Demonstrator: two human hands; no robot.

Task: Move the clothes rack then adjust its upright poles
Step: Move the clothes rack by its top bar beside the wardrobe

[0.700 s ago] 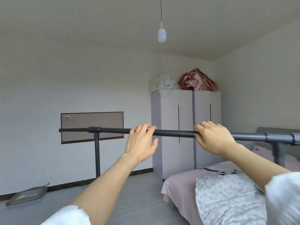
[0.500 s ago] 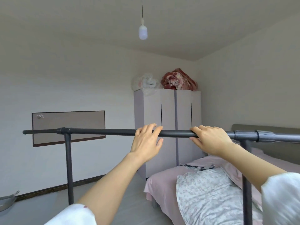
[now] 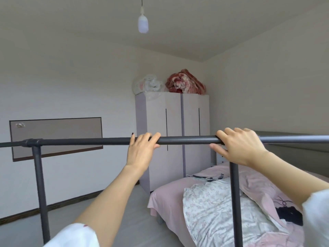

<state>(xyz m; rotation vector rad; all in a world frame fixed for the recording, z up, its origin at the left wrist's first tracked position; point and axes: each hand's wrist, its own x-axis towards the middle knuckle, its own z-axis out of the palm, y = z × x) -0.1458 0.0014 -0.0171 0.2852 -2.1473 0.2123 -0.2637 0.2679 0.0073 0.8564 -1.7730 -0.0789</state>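
The clothes rack is dark grey metal. Its top bar (image 3: 187, 140) runs level across the whole view at chest height. My left hand (image 3: 142, 150) is curled over the bar near its middle. My right hand (image 3: 238, 147) grips the bar a little to the right, just above the right upright pole (image 3: 235, 202). The left upright pole (image 3: 40, 175) drops from a T-joint (image 3: 32, 142) at the far left. The rack's feet are out of sight.
A bed (image 3: 170, 195) with a pink sheet and a flowered quilt (image 3: 213, 207) stands right behind the rack on the right. A pale wardrobe (image 3: 170, 125) with bundled bedding on top fills the far corner. Grey floor (image 3: 124, 229) lies to the left. A lamp (image 3: 143, 24) hangs overhead.
The rack's bar has slid to the left in the view; the right upright now stands under my right hand. Both hands have stayed on the bar.
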